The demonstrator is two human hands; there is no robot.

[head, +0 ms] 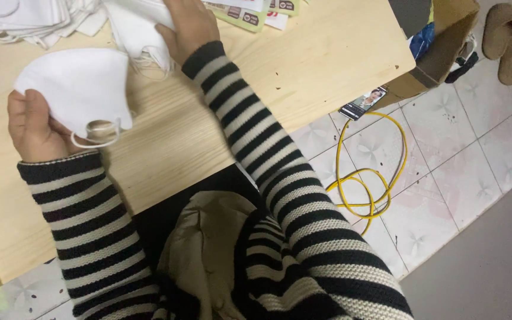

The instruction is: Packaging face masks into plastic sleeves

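My left hand (31,124) holds a folded white face mask (78,86) by its near edge, its elastic ear loop curling below at the wrist. My right hand (188,24) reaches across the light wooden table (303,59) and rests on a pile of white masks (140,26) at the far edge; its fingers are partly hidden, seemingly gripping one. Both arms wear black and white striped sleeves.
More white masks (25,18) are heaped at the far left. Printed flat packets (250,12) lie at the table's far edge. On the tiled floor at the right are a phone (364,102), a coiled yellow cable (368,184), a cardboard box (445,47) and tan slippers (508,38).
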